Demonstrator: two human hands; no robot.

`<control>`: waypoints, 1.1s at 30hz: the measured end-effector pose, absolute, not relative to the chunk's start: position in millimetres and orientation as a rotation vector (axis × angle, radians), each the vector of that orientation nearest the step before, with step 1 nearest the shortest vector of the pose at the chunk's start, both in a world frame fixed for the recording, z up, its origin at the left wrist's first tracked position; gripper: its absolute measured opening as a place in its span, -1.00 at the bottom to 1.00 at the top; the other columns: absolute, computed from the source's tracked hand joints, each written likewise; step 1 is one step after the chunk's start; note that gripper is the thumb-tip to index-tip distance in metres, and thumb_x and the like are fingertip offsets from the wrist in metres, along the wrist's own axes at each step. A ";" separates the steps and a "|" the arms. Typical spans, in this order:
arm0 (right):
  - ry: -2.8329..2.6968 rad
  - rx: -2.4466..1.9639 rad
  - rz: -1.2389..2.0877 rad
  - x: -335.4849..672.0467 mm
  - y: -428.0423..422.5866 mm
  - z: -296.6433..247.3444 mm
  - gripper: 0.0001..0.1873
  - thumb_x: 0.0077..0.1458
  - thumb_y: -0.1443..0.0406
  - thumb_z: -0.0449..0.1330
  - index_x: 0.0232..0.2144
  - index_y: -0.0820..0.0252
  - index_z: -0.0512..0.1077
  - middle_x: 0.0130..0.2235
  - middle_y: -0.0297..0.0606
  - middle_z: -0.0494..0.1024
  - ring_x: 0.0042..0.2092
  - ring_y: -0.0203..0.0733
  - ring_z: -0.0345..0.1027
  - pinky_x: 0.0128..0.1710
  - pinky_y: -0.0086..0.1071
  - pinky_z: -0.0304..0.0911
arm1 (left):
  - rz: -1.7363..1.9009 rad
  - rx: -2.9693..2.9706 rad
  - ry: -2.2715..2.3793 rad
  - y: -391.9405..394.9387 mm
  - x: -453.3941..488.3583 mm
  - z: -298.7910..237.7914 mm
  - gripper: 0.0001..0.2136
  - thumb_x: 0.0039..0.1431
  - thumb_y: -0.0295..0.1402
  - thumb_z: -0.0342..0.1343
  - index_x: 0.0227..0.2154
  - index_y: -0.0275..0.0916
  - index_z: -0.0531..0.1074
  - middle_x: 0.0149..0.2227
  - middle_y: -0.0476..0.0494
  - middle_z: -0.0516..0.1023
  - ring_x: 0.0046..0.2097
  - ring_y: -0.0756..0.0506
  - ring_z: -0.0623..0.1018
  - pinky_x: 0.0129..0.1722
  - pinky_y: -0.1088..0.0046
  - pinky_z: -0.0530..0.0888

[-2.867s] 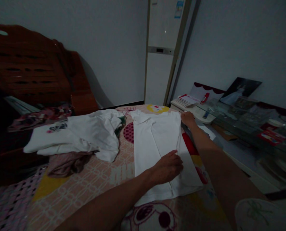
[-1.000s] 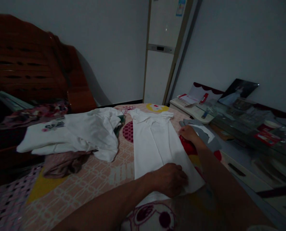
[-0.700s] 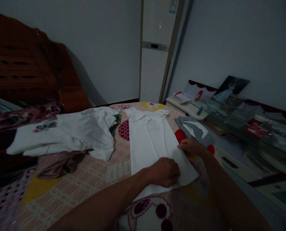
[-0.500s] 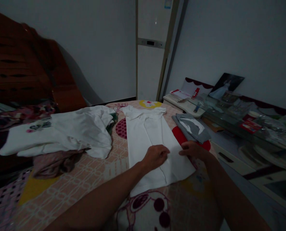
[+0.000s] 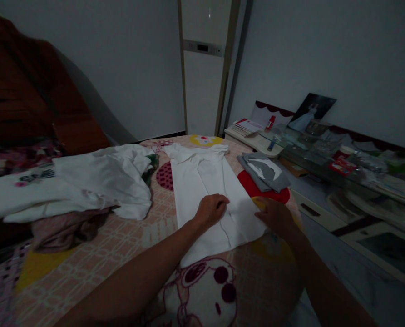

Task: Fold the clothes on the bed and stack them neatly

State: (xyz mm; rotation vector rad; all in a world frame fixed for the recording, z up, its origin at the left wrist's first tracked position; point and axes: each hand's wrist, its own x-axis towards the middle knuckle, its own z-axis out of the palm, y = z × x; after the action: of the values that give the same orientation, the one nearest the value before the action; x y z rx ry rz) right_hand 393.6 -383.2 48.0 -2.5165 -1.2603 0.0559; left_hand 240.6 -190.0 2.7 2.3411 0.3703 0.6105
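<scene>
A white short-sleeved shirt (image 5: 209,177) lies lengthwise on the patterned blanket, its sleeves at the far end and a lengthwise fold line down its middle. My left hand (image 5: 211,210) rests on the middle of the shirt, its fingers curled closed at the fold line. At the shirt's right edge is my right hand (image 5: 275,217), thumb and forefinger apart. What its other fingers do is hidden behind the hand. Beyond that hand lies a folded grey garment (image 5: 264,171) with a white patch on top.
White clothes (image 5: 100,181) are heaped at left, with a brownish-pink cloth (image 5: 66,229) under them. The patterned blanket (image 5: 121,263) covers the surface. A wooden seat back (image 5: 18,91) stands at left. On the right, a glass-topped cabinet (image 5: 311,165) holds papers, a photo and small items.
The view has shifted slightly, so most things sit further left and a little higher. My right hand has drawn slightly away from the shirt's edge with its fingers more apart. The left stays on the shirt.
</scene>
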 end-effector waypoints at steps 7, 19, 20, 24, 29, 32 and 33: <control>-1.591 -2.490 0.067 334.6 -367.7 44.4 -0.83 0.09 0.22 0.27 -0.28 0.20 0.51 -0.31 -0.20 0.59 -0.31 -0.16 0.43 -0.32 -0.36 0.12 | 0.633 2.347 0.360 -189.9 240.1 1.7 -0.76 0.13 -0.51 0.06 -0.25 -0.22 0.61 -0.30 -0.09 0.65 -0.33 -0.05 0.58 -0.21 0.44 0.49; -1.427 -2.297 0.413 339.4 -352.9 51.8 -0.87 0.04 0.32 0.20 -0.48 0.19 0.54 -0.49 -0.27 0.57 -0.45 -0.26 0.33 -0.43 -0.41 0.06 | 0.714 2.403 0.148 -193.2 237.9 6.3 -0.74 0.22 -0.44 0.04 -0.08 -0.21 0.53 0.00 -0.19 0.54 -0.11 -0.07 0.57 -0.08 0.39 0.50; -1.447 -2.293 0.417 339.8 -352.0 49.8 -0.84 0.06 0.30 0.20 -0.51 0.19 0.53 -0.50 -0.28 0.57 -0.47 -0.27 0.32 -0.44 -0.41 0.04 | 0.697 2.430 0.130 -193.6 237.9 6.7 -0.75 0.24 -0.40 0.05 -0.06 -0.19 0.52 0.05 -0.20 0.50 -0.08 -0.08 0.56 -0.07 0.37 0.50; -1.454 -2.390 0.171 340.4 -348.2 36.3 -0.75 0.19 0.24 0.13 -0.42 0.21 0.55 -0.44 -0.22 0.59 -0.42 -0.24 0.34 -0.41 -0.40 0.02 | 0.550 2.568 0.051 -193.0 239.4 3.0 -0.79 0.29 -0.33 0.05 -0.10 -0.19 0.52 -0.04 -0.17 0.55 -0.02 -0.12 0.53 -0.02 0.30 0.48; -1.420 -2.547 0.005 339.8 -347.3 22.4 -0.77 0.23 0.21 0.13 -0.25 0.21 0.55 -0.33 -0.17 0.63 -0.33 -0.18 0.42 -0.35 -0.38 0.05 | 0.519 2.627 0.047 -191.4 242.7 -2.7 -0.80 0.22 -0.39 0.11 -0.11 -0.23 0.51 -0.05 -0.17 0.57 -0.01 -0.14 0.51 0.00 0.27 0.45; -1.433 -2.535 -0.041 340.4 -347.5 17.8 -0.76 0.25 0.21 0.12 -0.24 0.21 0.53 -0.34 -0.20 0.63 -0.33 -0.19 0.42 -0.34 -0.39 0.05 | 0.515 2.637 0.053 -191.3 244.1 -1.8 -0.79 0.21 -0.39 0.11 -0.12 -0.24 0.52 -0.07 -0.16 0.58 -0.04 -0.13 0.51 -0.02 0.29 0.45; -1.433 -2.527 -0.062 340.8 -347.5 16.8 -0.76 0.25 0.20 0.12 -0.25 0.21 0.53 -0.35 -0.21 0.62 -0.34 -0.20 0.41 -0.35 -0.40 0.05 | 0.519 2.638 0.054 -191.2 244.3 -1.2 -0.79 0.21 -0.39 0.10 -0.12 -0.24 0.52 -0.08 -0.16 0.58 -0.05 -0.12 0.52 -0.02 0.29 0.45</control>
State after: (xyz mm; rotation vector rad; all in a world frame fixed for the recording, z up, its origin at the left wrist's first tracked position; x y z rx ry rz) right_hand 340.8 -347.5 16.8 -2.5269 -1.4331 -0.0621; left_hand 244.3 -191.2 -1.2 2.6385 0.0544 0.5186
